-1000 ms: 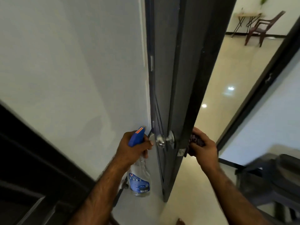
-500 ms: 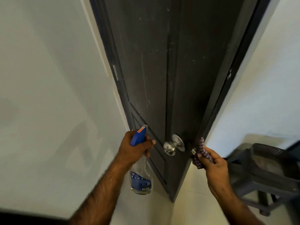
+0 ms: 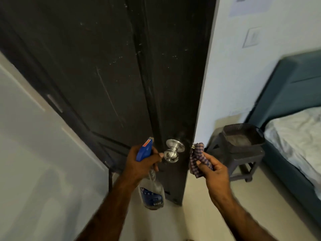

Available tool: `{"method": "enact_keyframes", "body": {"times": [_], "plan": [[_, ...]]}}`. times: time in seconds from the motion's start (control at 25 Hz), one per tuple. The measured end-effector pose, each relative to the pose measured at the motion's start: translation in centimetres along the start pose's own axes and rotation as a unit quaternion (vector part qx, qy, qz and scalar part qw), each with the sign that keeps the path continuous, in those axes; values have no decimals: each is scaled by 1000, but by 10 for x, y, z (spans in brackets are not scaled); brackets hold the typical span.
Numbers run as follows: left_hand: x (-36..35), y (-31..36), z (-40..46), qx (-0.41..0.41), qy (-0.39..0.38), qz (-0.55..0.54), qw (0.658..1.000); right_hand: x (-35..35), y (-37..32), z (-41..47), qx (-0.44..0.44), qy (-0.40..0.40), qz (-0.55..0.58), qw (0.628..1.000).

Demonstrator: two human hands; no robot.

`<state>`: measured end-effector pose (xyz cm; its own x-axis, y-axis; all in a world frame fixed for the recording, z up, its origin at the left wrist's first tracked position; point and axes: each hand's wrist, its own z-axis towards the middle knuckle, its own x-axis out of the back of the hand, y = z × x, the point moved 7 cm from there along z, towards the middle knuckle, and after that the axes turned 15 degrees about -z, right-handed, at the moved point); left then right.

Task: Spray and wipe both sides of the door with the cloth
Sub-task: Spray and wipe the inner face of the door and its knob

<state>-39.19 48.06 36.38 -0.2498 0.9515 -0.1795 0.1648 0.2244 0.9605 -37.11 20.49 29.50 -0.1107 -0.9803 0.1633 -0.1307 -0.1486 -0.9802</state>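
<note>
Dark door: seen upright, long axis vertical, free edge turned toward the camera.
Left hand: clamped on spray bottle, which is hung base-down, nozzle pointed at the door.
Right hand: closed around checked cloth, held at the door edge, beside the steel knob.

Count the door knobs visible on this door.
1: a silver knob on the door face, between the left hand and the cloth. The other side's knob is hidden.
</note>
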Motion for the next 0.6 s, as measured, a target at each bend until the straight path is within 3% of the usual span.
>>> {"method": "enact_keyframes", "body": {"times": [0.12, 0.36, 0.6], "plan": [[27, 13, 16, -7, -56, 13, 998, -14, -12, -29, 1, 69, 12, 998], [83, 43, 38, -33, -111, 75, 991, -90, -37, -67, 39, 116, -2, 992], [119, 66, 56, -54, -87, 72, 992, -147, -82, -34, 122, 60, -49, 989]]}}
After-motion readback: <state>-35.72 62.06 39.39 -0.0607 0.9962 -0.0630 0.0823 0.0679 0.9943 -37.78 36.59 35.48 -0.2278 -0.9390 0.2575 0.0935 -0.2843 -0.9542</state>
